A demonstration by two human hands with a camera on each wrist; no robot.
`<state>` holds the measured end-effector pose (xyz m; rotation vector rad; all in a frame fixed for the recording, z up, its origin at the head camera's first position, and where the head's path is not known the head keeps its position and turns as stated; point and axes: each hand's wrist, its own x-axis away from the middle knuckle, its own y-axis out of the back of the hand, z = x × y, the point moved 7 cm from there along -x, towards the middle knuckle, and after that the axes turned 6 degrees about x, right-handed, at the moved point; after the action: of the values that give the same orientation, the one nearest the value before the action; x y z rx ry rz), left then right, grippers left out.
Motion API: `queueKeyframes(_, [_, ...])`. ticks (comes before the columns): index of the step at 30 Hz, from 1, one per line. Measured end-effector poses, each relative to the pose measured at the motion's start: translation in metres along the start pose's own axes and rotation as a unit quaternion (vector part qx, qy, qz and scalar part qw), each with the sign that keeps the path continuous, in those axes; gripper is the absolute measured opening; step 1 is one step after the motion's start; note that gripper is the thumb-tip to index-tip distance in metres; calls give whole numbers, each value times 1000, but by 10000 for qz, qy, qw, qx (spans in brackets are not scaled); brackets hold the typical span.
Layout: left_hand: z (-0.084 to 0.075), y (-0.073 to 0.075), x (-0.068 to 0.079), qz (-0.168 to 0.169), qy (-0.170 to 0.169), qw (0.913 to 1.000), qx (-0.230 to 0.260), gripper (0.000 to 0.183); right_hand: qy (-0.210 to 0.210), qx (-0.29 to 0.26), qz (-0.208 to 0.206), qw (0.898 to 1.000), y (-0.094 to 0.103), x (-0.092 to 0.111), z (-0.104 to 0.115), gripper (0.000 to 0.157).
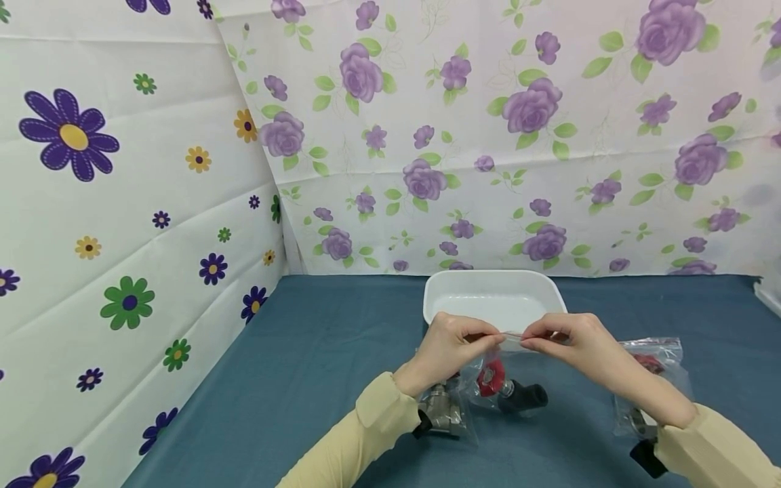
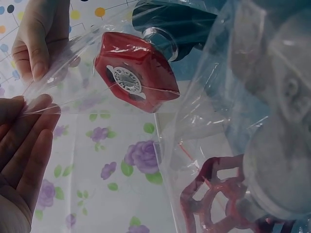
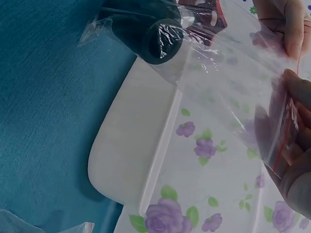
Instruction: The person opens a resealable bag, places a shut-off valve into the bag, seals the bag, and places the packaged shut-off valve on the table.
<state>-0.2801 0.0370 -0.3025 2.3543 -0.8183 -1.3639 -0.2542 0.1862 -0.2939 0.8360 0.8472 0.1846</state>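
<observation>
Both hands pinch the zip edge of a clear zip bag (image 3: pixel 228 92), fingertips close together. My left hand (image 1: pixel 454 346) grips one side and my right hand (image 1: pixel 582 346) the other. Inside the bag hangs a valve with a red handwheel (image 1: pixel 490 377) and a dark tubular body (image 1: pixel 523 396). In the left wrist view the red handwheel (image 2: pixel 136 73) shows a pale label at its centre. Whether the zip is sealed cannot be told.
A white basin (image 1: pixel 494 285) stands behind the hands. Below my left wrist lies a bagged metal valve (image 1: pixel 441 410). Another clear bag (image 1: pixel 668 359) with a red part lies beneath my right forearm. Blue cloth (image 1: pixel 293 379) covers the table, before a floral curtain (image 1: pixel 390 135).
</observation>
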Motion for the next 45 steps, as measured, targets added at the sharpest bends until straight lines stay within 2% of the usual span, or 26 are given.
queueKeyframes(10, [0, 0, 1, -3, -55, 10000, -10, 9, 689, 252, -391, 9965, 1, 1, 8, 18])
queueKeyframes(13, [0, 0, 1, -7, -44, 10000, 24, 9, 604, 226, -426, 9970, 0, 1, 7, 23])
queueKeyframes(17, [0, -1, 1, 17, -25, 10000, 57, 10, 284, 145, -408, 9987, 0, 2, 1, 29])
queueKeyframes(22, [0, -2, 1, 48, -11, 10000, 62, 10, 57, 74, -295, 9995, -1, 4, -4, 29])
queueKeyframes(34, [-1, 0, 0, 23, 93, 9999, 92, 9, 114, 79, -230, 9996, 3, 8, -8, 29])
queueKeyframes(38, [1, 0, 1, 48, 165, 9998, 140, 10, -27, 103, -133, 9999, 3, 9, -9, 27])
queueKeyframes(41, [0, 0, 0, 58, 107, 9998, 146, 9, -71, 173, -109, 9998, 3, 10, -9, 25])
queueKeyframes(45, [-1, 0, 0, 67, -11, 9999, 108, 9, 128, 294, -165, 9993, 3, 9, -6, 21])
